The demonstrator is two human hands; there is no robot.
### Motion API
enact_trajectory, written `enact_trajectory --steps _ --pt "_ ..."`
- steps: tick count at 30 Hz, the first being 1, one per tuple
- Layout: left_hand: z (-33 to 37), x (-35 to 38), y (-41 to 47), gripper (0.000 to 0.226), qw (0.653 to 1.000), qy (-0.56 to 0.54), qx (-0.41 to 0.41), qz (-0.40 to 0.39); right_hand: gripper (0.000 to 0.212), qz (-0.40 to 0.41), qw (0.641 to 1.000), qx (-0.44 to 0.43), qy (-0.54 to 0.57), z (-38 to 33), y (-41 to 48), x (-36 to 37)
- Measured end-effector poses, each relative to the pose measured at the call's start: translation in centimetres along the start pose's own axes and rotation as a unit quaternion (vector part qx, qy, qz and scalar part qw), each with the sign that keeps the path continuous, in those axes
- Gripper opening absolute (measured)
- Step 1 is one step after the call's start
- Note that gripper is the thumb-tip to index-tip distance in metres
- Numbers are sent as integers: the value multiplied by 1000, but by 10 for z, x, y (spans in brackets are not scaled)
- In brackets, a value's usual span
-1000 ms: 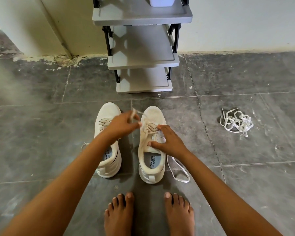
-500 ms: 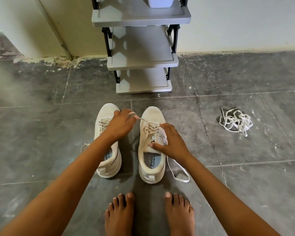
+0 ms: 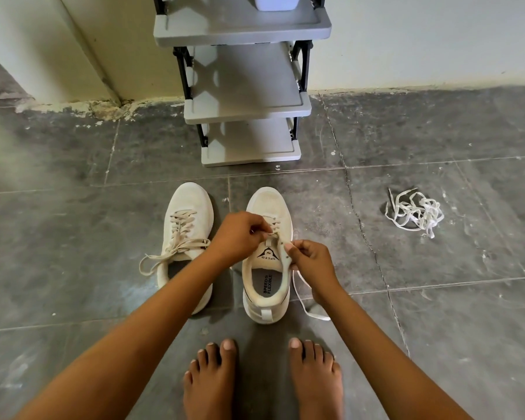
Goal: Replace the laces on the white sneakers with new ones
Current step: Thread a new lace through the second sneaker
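Observation:
Two white sneakers stand side by side on the floor, toes pointing away from me. The left sneaker (image 3: 188, 207) is fully laced, its beige bow loose. The right sneaker (image 3: 267, 286) is partly unlaced, and its tongue shows a black logo. My left hand (image 3: 240, 237) pinches the old lace (image 3: 273, 226) over the right sneaker's eyelets. My right hand (image 3: 311, 262) pinches the eyelet edge on that shoe's right side. A freed stretch of the lace trails on the floor (image 3: 308, 310) to the shoe's right. A tangle of new white laces (image 3: 415, 212) lies on the floor at the right.
A grey three-tier shoe rack (image 3: 246, 83) stands against the wall just beyond the sneakers, with a white container on its top shelf. My bare feet (image 3: 261, 377) are on the dark tiled floor (image 3: 73, 237) right behind the shoes.
My left hand moved from between the two shoes to over the right sneaker's eyelets. My right hand shifted from the tongue to the right eyelet edge. The left sneaker's laces are now uncovered.

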State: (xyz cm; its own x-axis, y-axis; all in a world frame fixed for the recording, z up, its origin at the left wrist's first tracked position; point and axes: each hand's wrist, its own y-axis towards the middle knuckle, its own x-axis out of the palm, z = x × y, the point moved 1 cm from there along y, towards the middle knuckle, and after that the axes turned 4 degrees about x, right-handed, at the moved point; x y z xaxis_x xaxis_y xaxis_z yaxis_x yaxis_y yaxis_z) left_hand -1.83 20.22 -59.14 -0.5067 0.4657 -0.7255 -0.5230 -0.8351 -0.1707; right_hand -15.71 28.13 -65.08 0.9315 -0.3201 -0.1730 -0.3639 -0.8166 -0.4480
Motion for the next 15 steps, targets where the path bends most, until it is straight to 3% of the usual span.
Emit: enact_trajectory --steps 4,15 --pt "5 14 3 15 999 27 -8 35 14 -46 996 37 64 -3 0 -1" --pt "9 31 6 12 993 115 -1 36 14 -68 995 7 69 0 -2 -2"
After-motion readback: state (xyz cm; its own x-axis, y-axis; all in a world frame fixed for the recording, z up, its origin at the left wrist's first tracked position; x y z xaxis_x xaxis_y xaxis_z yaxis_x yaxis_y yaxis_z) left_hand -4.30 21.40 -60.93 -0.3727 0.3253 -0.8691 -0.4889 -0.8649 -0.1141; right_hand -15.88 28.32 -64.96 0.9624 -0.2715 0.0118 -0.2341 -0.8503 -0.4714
